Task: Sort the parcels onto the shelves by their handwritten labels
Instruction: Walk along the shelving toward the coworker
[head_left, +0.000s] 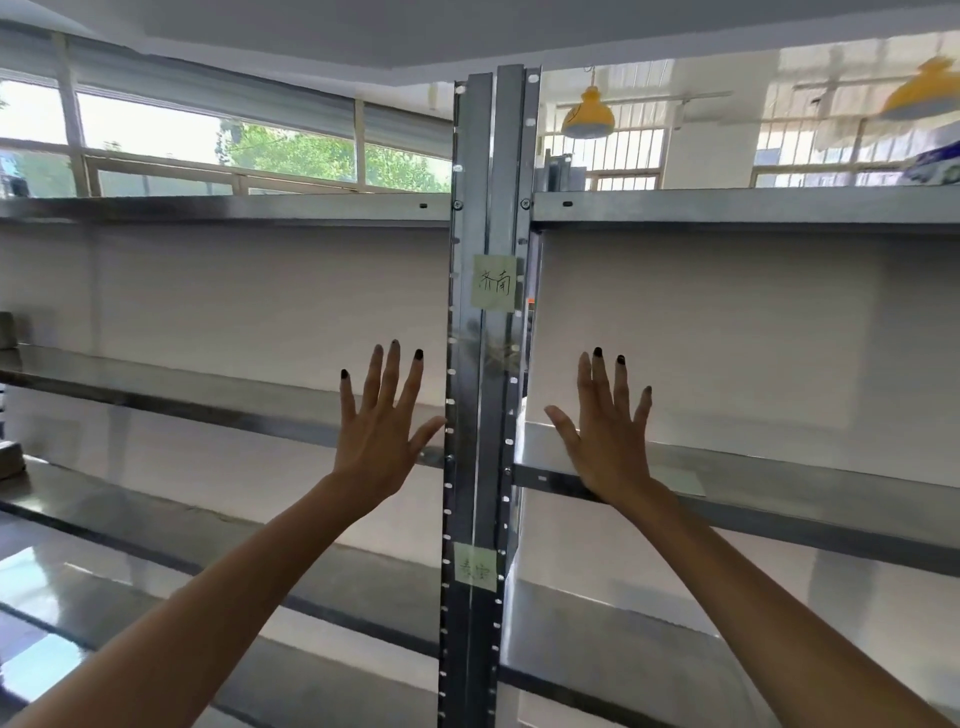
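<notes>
We list left hand (382, 441) and right hand (610, 444), both spread wide, empty; pale green handwritten paper label (494, 282) above, on grey metal upright (483, 389) between them.

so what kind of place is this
Most likely a stockroom or parcel sorting room, though that is a guess. It has long metal shelves bolted to a slotted upright, and handwritten paper labels stuck on that upright to mark the levels.
</notes>
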